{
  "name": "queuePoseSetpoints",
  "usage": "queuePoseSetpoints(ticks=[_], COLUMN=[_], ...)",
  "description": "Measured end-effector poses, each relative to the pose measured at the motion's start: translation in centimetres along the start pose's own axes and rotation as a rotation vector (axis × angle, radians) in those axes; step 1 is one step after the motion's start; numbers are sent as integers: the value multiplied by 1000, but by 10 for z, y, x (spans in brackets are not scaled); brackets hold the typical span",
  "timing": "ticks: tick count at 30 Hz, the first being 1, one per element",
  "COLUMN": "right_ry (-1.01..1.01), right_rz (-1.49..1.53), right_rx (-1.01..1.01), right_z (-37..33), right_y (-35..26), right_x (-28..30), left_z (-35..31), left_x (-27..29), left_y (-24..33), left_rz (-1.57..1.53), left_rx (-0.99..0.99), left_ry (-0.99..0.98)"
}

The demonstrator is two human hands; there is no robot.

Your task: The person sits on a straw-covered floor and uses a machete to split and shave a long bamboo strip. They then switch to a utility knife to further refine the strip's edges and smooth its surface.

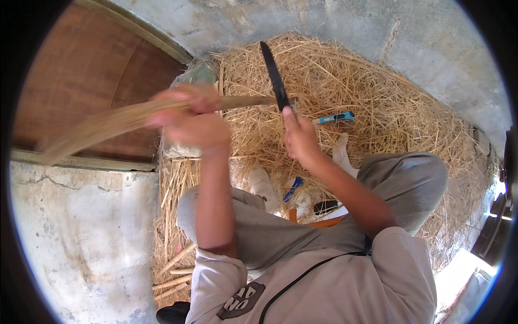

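My left hand [191, 121], smeared by motion, is closed round a long tan bundle of straw [102, 127]. The bundle's loose end sweeps to the left, blurred, and its narrow brown end points right. A knife with a long dark blade [276, 75] is gripped in my right hand [299, 139], its tip pointing up and away. The blade's lower part crosses the narrow end of the bundle; whether they touch I cannot tell. Just beyond my right hand, a light-blue utility knife [335, 117] lies on the loose straw.
Loose straw [377, 102] covers the floor around my crossed legs [404, 175]. Between them lie a blue tool [292, 189] and a black handle [325, 206]. A plastic-wrapped bundle [186, 150] stands by the brown wooden panel [97, 65]. Cut sticks [174, 283] lie at lower left; a grey wall [431, 48] curves behind.
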State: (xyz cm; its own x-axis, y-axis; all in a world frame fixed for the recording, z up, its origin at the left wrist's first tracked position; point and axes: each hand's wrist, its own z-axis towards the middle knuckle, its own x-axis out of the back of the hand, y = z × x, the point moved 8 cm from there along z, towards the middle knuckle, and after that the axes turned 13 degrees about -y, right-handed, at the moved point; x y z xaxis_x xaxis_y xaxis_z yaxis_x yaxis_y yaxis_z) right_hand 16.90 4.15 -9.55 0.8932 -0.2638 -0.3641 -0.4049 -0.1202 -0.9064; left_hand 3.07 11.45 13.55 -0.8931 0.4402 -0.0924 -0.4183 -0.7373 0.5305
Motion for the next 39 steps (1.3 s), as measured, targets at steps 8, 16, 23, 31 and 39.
queuePoseSetpoints(ticks=[8, 16, 23, 31, 39], right_ry=[86, 156, 73, -306, 85], right_rz=[41, 234, 72, 261, 223], right_rx=[459, 351, 423, -160, 354], right_z=[-41, -49, -58, -21, -19], right_y=[-158, -140, -158, 33, -118], right_x=[51, 72, 52, -16, 44], left_z=[-4, 38, 34, 28, 27], left_x=[-49, -33, -39, -30, 20], left_y=[4, 48, 43, 30, 21], left_rz=[-156, -217, -200, 26, 32], left_rx=[0, 82, 55, 24, 32], left_ry=[-220, -223, -199, 2, 96])
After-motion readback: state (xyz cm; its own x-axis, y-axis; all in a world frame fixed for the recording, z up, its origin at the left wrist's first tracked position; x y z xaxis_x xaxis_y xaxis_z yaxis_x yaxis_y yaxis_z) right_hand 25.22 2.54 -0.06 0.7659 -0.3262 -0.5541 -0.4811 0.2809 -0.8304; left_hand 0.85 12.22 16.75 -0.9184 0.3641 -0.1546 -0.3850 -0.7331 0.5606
